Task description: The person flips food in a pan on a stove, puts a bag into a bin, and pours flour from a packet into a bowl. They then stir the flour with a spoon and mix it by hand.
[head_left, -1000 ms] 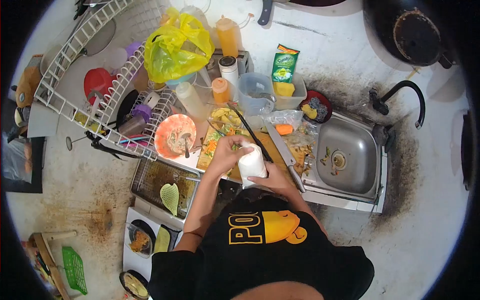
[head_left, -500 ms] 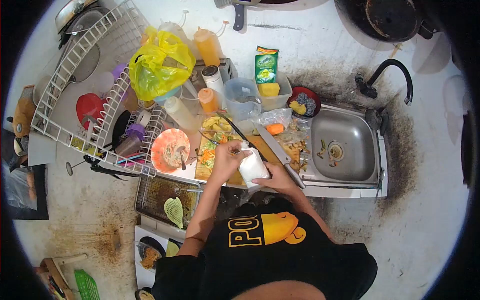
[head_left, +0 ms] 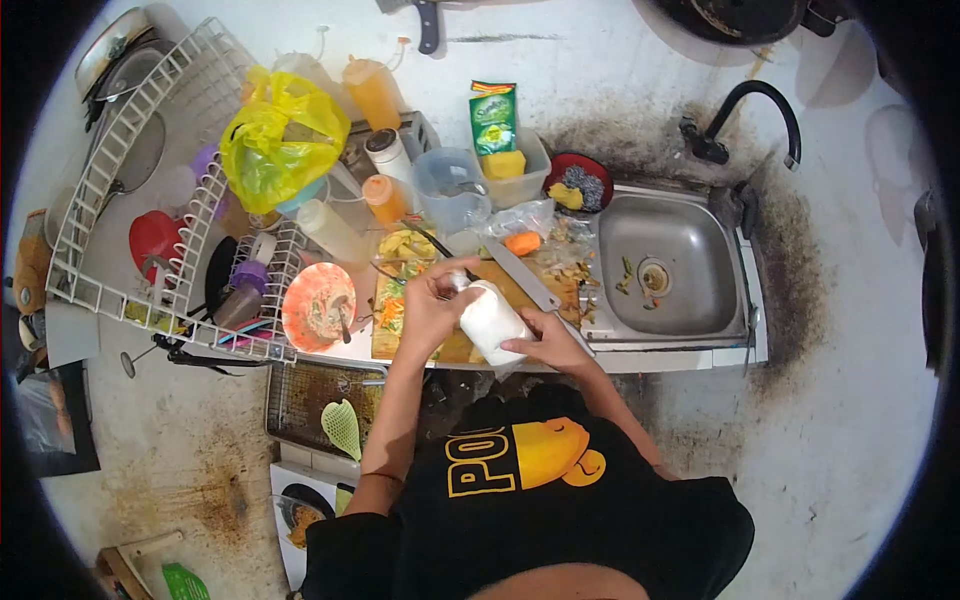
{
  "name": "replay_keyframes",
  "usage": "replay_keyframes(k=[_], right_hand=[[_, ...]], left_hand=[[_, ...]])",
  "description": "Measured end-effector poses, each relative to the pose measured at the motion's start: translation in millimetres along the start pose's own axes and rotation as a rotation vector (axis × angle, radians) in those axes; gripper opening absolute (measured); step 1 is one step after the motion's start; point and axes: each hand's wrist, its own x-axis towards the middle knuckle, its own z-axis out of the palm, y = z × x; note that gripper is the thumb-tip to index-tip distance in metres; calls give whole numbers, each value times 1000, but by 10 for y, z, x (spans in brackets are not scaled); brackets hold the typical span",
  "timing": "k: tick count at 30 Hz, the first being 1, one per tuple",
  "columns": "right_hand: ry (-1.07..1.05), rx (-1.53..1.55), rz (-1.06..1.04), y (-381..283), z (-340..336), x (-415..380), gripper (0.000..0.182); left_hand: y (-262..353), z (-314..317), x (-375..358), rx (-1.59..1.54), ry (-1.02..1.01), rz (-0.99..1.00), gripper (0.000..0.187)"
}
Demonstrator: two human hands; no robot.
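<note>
A clear plastic bag of white powder (head_left: 494,322) is held between my two hands above the near edge of the counter. My left hand (head_left: 436,302) pinches the gathered top end of the bag. Lower down, my right hand (head_left: 552,342) grips its bottom corner with thumb and fingers. Behind the bag lies a wooden cutting board (head_left: 462,350) with chopped vegetables (head_left: 390,308) on its left side. A large knife (head_left: 524,276) rests across the board, its handle near my right hand. An orange-and-white bowl (head_left: 297,318) with a spoon and pale mixture stands left of my left hand.
The steel sink (head_left: 680,245) with a black faucet (head_left: 745,105) is on the right. A white dish rack (head_left: 110,300) stands at left. Squeeze bottles (head_left: 335,232), a clear plastic jug (head_left: 448,185) and a yellow bag (head_left: 275,150) line the back. A fryer basket (head_left: 300,400) sits below.
The bag has tilted, its top leaning further left, and my left hand has shifted its fingers at that end. My right hand still holds the lower corner. The camera view has shifted slightly.
</note>
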Motion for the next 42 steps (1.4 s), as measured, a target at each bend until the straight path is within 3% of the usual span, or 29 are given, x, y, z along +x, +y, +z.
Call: replay_keyframes(k=[3, 6, 13, 16, 18, 21, 24, 26, 29, 37, 40, 42], right_hand=[[98, -59, -93, 58, -62, 16, 54], [189, -223, -115, 31, -147, 4, 55], [132, -43, -76, 162, -189, -26, 53], [234, -188, -168, 304, -251, 10, 56], [261, -199, -168, 382, -331, 28, 59], [247, -248, -134, 236, -425, -137, 60], [314, -484, -13, 293, -474, -323, 61], [497, -819, 38, 492, -425, -430, 58], [537, -887, -46, 604, -347, -515, 53], [532, -895, 68, 820, -402, -306, 42], [567, -883, 37, 756, -498, -463, 40], [573, -849, 17, 698, -520, -685, 39]], left_hand=[[82, 2, 19, -84, -14, 109, 84], [106, 76, 60, -58, 16, 80, 91], [200, 143, 168, 120, -44, 74, 105], [195, 140, 203, -24, -101, 158, 112], [184, 147, 204, -61, -146, 98, 116], [156, 257, 193, -141, -150, 82, 116], [109, 356, 162, -115, -125, 107, 115], [94, 410, 152, -70, -95, 135, 114], [46, 470, 146, -7, -45, 179, 113], [265, 744, -110, 44, -159, 219, 106], [-25, 803, -97, 293, -162, 233, 100], [-108, 801, -133, 266, -154, 151, 95]])
